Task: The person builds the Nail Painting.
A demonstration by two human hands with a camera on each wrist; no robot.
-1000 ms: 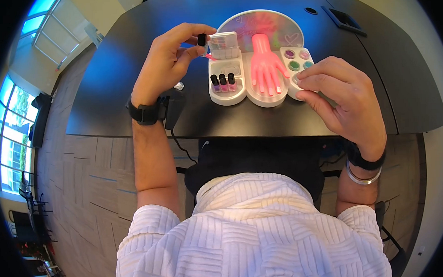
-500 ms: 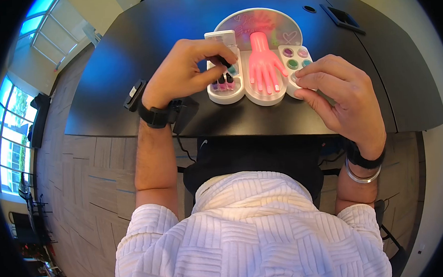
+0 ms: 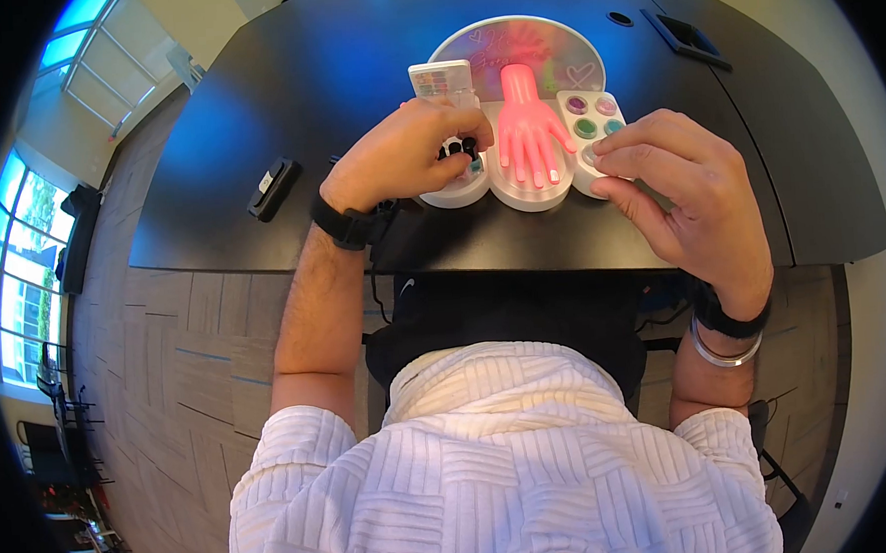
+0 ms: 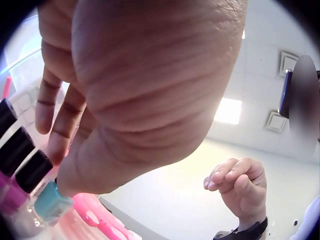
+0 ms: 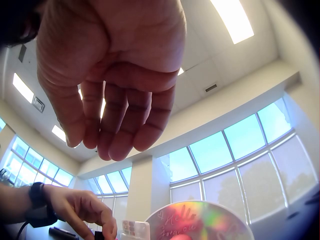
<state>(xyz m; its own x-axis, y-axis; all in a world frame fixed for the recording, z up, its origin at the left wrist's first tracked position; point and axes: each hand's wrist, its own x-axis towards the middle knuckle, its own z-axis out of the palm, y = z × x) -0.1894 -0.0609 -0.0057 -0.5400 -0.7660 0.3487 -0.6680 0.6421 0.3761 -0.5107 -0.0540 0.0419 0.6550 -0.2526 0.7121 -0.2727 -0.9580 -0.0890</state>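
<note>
With its thumb and fingers my left hand (image 3: pixel 407 156) pinches a small teal nail polish bottle (image 4: pixel 51 204), whose top is hidden behind the thumb. Beside it, in the front of the left compartment, stand several nail polish bottles with black caps (image 4: pixel 33 171). They belong to a white manicure playset (image 3: pixel 537 201) that carries a pink model hand (image 3: pixel 524 122) in its middle. My right hand (image 3: pixel 689 188) hovers by the set's right section, its fingers loosely bent and nothing between them. Near its fingertips are several round pots of coloured glitter (image 3: pixel 585 128).
Behind the model hand rises a rounded mirror panel (image 3: pixel 561 45) with hearts and lettering. A clear-lidded case (image 3: pixel 441 76) stands upright at the set's back left. On the dark table (image 3: pixel 352 71) a black device (image 3: pixel 273 190) lies to the left; a black recessed box (image 3: pixel 689 39) sits far right.
My left hand came from the upper left of the set, carrying the small bottle right and down to the row of bottles in the left compartment. The right hand stayed nearly still.
</note>
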